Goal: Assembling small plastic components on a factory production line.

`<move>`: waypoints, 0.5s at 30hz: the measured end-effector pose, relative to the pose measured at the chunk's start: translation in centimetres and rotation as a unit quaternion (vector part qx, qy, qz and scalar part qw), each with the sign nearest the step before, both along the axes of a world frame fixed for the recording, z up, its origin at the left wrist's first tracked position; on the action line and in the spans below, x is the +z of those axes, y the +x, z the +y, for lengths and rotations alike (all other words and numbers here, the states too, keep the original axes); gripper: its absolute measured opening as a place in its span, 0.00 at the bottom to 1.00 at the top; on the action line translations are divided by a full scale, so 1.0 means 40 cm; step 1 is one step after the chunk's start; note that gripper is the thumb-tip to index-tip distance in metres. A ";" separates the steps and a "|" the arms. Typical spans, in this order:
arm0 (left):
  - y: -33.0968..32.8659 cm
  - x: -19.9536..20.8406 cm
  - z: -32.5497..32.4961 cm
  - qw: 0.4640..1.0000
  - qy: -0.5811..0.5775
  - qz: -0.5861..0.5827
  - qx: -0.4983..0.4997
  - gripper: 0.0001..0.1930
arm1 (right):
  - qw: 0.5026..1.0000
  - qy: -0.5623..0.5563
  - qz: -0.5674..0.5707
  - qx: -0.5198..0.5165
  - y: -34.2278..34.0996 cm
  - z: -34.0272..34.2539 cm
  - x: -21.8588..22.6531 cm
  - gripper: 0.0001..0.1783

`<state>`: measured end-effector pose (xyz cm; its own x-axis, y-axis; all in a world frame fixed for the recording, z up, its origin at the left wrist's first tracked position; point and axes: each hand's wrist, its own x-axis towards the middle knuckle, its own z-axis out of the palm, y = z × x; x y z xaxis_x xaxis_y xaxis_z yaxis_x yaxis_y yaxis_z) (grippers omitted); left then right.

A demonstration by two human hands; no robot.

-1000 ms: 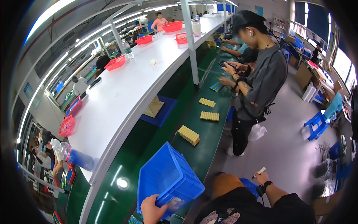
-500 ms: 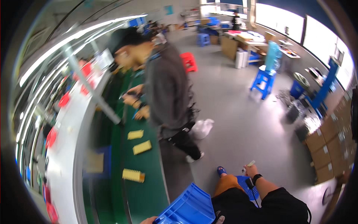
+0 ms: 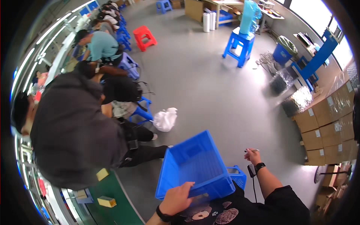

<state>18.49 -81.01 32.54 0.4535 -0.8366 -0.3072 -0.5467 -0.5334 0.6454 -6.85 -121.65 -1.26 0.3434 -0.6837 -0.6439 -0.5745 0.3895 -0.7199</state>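
Note:
A blue plastic bin (image 3: pixel 197 170) is held tilted in front of my body, its ribbed bottom showing bare. My left hand (image 3: pixel 177 200) grips the bin's near wall, thumb along the rim and the other fingers partly hidden. Out to the right, my right hand (image 3: pixel 253 155) is closed around a slim whitish pen-like stick (image 3: pixel 255 150), apart from the bin. Below that wrist hangs a small black box (image 3: pixel 251 170) on a cable. Behind the bin stands a blue plastic stool (image 3: pixel 238 177), partly covered.
A person in dark grey (image 3: pixel 77 131) bends over the green conveyor (image 3: pixel 122 204) at left, where yellow blocks (image 3: pixel 107 201) lie. A white bag (image 3: pixel 165 119) and a red stool (image 3: pixel 144 38) stand on the floor. Stacked cartons (image 3: pixel 318 129) line the right side.
The blue bin has come up and into fuller view with my left hand on it. My view has turned right. The person in grey now bends lower and fills more of the left side.

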 end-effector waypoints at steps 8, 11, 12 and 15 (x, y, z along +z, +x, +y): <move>0.184 -0.276 -0.655 0.989 -0.004 0.000 -0.147 0.19 | 0.993 0.069 -0.003 -0.093 -0.004 -0.438 0.095 0.19; 0.297 -0.349 -0.833 0.987 -0.005 0.003 -0.162 0.22 | 0.989 0.039 -0.056 -0.132 0.092 -0.564 0.168 0.16; 0.346 -0.378 -0.894 0.987 0.008 0.013 -0.162 0.24 | 0.994 0.025 -0.054 -0.091 0.148 -0.620 0.200 0.16; 0.514 -0.430 -1.120 0.985 0.041 -0.021 -0.167 0.24 | 0.990 -0.029 -0.138 -0.005 0.353 -0.818 0.313 0.22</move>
<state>39.05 -125.82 15.33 0.1705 -0.9144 -0.3672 -0.7257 -0.3686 0.5809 7.27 -154.37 11.26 0.4942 -0.7210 -0.4858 -0.3498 0.3466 -0.8703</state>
